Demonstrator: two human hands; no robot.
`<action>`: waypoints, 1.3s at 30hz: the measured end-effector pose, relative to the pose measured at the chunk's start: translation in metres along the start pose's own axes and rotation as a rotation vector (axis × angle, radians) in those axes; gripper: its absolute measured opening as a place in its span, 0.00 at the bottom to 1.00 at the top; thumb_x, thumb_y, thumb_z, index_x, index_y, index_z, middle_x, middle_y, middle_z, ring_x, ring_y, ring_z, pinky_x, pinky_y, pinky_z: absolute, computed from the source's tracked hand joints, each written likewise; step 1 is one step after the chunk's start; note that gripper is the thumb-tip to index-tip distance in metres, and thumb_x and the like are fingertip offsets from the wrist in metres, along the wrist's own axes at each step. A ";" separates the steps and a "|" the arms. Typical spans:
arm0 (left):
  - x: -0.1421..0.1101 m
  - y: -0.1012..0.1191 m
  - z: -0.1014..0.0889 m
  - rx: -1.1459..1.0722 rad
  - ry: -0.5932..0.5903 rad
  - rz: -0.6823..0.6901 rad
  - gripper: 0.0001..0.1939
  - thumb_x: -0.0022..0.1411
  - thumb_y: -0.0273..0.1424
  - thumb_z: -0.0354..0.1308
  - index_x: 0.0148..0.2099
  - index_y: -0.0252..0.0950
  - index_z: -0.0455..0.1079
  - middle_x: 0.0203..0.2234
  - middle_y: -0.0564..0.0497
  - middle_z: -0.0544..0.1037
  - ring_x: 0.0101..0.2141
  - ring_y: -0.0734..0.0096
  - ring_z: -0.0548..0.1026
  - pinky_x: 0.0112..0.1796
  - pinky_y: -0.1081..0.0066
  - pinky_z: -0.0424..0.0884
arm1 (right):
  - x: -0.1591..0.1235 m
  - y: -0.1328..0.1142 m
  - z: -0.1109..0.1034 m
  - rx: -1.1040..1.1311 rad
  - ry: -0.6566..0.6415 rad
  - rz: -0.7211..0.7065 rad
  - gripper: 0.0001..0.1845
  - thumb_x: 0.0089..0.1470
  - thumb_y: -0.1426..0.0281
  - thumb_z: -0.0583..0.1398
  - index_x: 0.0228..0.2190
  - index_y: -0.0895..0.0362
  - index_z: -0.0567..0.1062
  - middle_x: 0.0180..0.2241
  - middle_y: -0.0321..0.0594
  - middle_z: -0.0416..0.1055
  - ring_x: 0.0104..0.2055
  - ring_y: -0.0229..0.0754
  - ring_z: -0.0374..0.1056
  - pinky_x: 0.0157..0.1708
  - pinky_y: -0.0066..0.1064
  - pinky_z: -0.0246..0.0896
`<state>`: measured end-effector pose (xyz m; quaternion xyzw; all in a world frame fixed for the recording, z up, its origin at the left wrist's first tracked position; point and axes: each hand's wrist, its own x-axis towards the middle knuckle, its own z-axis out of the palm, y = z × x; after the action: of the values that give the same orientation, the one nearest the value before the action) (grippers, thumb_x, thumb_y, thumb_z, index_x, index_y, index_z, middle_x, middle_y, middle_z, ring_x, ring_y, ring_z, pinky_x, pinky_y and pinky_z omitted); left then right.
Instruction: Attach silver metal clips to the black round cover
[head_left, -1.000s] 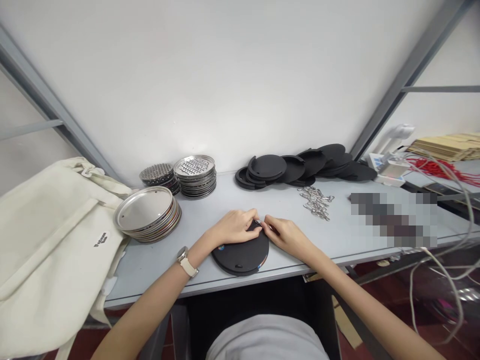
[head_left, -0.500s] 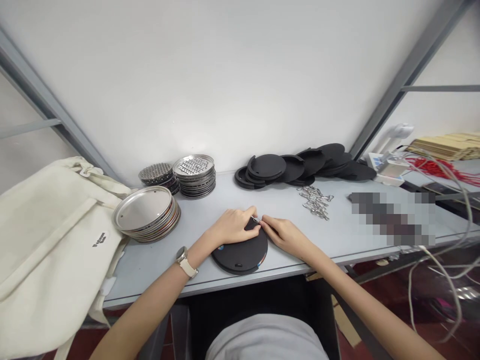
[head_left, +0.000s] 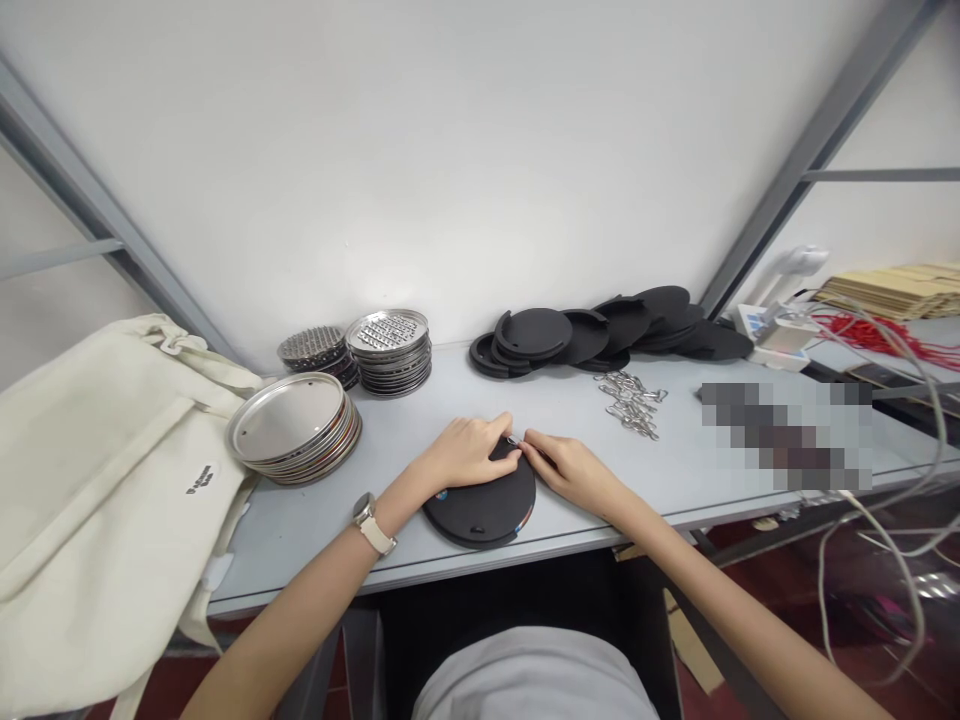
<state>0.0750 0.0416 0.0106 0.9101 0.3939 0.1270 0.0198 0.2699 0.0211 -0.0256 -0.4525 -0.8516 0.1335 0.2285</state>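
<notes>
A black round disc [head_left: 482,503] lies flat on the grey table [head_left: 420,420] near its front edge. My left hand [head_left: 466,452] rests on the disc's far edge, fingers curled, pinching a small metal clip [head_left: 513,441]. My right hand [head_left: 571,468] meets it from the right, fingertips pinched on the same clip at the disc's rim. A watch sits on my left wrist.
A stack of metal plates [head_left: 295,428] stands at the left, with two stacks of perforated metal discs [head_left: 390,348] behind. Black discs [head_left: 600,332] are spread at the back, loose metal clips [head_left: 631,402] beside them. A cream cloth bag [head_left: 97,480] hangs at far left; cables [head_left: 900,480] at right.
Both hands stay pinched at the disc's far rim; they have shifted only slightly. The disc has not moved.
</notes>
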 end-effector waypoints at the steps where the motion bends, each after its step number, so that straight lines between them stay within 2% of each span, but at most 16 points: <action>1: 0.000 0.000 0.000 -0.005 -0.002 0.002 0.11 0.62 0.40 0.50 0.40 0.38 0.61 0.24 0.54 0.73 0.25 0.67 0.72 0.24 0.72 0.57 | 0.000 0.000 0.000 0.001 0.000 -0.001 0.13 0.63 0.66 0.45 0.29 0.54 0.63 0.22 0.35 0.65 0.22 0.37 0.61 0.26 0.26 0.50; 12: 0.001 -0.001 -0.002 -0.082 -0.033 0.011 0.10 0.62 0.39 0.50 0.38 0.37 0.61 0.22 0.55 0.71 0.23 0.71 0.70 0.24 0.74 0.57 | -0.002 0.000 0.002 -0.003 0.032 0.000 0.12 0.63 0.66 0.46 0.29 0.54 0.62 0.21 0.33 0.62 0.21 0.37 0.59 0.25 0.26 0.48; 19: 0.001 0.000 -0.001 -0.054 -0.026 0.045 0.07 0.62 0.36 0.50 0.38 0.38 0.62 0.22 0.55 0.71 0.23 0.72 0.70 0.25 0.73 0.56 | -0.001 0.002 0.001 0.047 0.083 0.023 0.13 0.63 0.66 0.45 0.27 0.54 0.60 0.19 0.30 0.57 0.19 0.35 0.55 0.23 0.26 0.47; 32: 0.000 0.001 -0.002 -0.032 0.005 -0.017 0.13 0.61 0.42 0.51 0.42 0.38 0.60 0.29 0.52 0.76 0.28 0.64 0.74 0.28 0.71 0.61 | 0.001 0.001 0.001 0.019 0.021 -0.009 0.12 0.63 0.66 0.46 0.30 0.54 0.64 0.21 0.34 0.64 0.20 0.37 0.59 0.24 0.26 0.49; 39: 0.000 0.001 -0.002 -0.011 -0.010 -0.043 0.14 0.61 0.42 0.50 0.45 0.39 0.60 0.24 0.53 0.74 0.27 0.62 0.75 0.28 0.70 0.62 | 0.000 0.000 0.001 0.018 0.010 -0.018 0.12 0.64 0.66 0.45 0.31 0.54 0.64 0.22 0.35 0.66 0.22 0.38 0.61 0.25 0.26 0.50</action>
<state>0.0748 0.0406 0.0124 0.9018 0.4128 0.1242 0.0293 0.2695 0.0216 -0.0263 -0.4434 -0.8533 0.1367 0.2381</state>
